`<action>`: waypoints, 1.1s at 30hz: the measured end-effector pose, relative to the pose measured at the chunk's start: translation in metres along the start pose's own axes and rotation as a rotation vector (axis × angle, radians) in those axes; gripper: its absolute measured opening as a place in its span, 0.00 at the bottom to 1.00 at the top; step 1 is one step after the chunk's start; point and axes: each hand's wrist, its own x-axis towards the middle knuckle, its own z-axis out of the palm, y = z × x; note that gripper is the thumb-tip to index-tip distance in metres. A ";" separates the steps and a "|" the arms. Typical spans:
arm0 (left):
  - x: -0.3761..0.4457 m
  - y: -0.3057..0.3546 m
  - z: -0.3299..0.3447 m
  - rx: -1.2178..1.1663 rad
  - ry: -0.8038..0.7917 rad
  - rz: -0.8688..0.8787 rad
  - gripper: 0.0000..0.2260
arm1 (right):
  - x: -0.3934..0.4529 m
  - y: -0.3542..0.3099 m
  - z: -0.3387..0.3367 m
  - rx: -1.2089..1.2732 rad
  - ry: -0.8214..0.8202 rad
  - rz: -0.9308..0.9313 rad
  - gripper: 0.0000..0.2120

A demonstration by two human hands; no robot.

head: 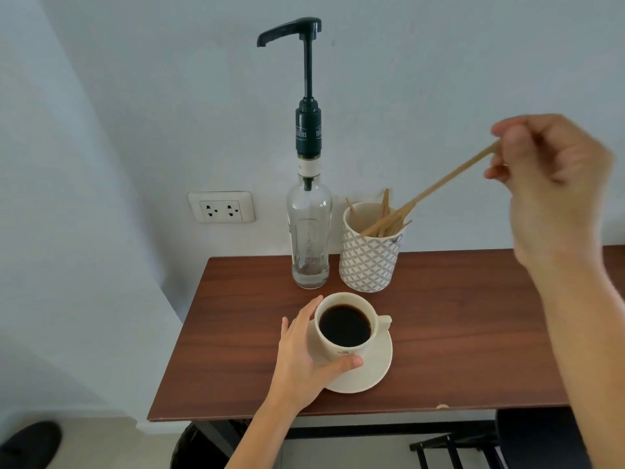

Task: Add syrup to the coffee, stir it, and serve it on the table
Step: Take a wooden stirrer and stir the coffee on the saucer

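A white cup (341, 350) of black coffee stands on a white saucer (368, 374) near the front of the brown table (456, 333). My left hand (301, 353) wraps around the cup's left side. Behind the cup stands a clear glass syrup bottle (309, 238) with a tall black pump (306, 32), nearly empty. To its right a patterned white holder (368, 262) contains several wooden stir sticks. My right hand (554, 184) is raised at the right and pinches the top of one wooden stir stick (439, 187), whose lower end is still inside the holder.
A white wall socket (221, 207) sits on the wall left of the bottle. The wall runs right behind the table. Dark furniture parts (453, 448) show under the table's front edge, and a dark shape (30, 441) lies on the floor at the lower left.
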 end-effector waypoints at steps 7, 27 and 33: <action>0.000 0.004 -0.002 -0.010 -0.019 -0.008 0.36 | -0.093 0.023 0.030 -0.297 -0.436 -0.005 0.05; -0.002 0.003 -0.002 -0.007 0.003 -0.004 0.37 | -0.088 0.048 0.047 -0.439 -0.915 0.120 0.15; -0.001 0.000 -0.002 0.005 0.010 0.008 0.38 | -0.101 0.037 0.064 -0.192 -0.916 0.202 0.10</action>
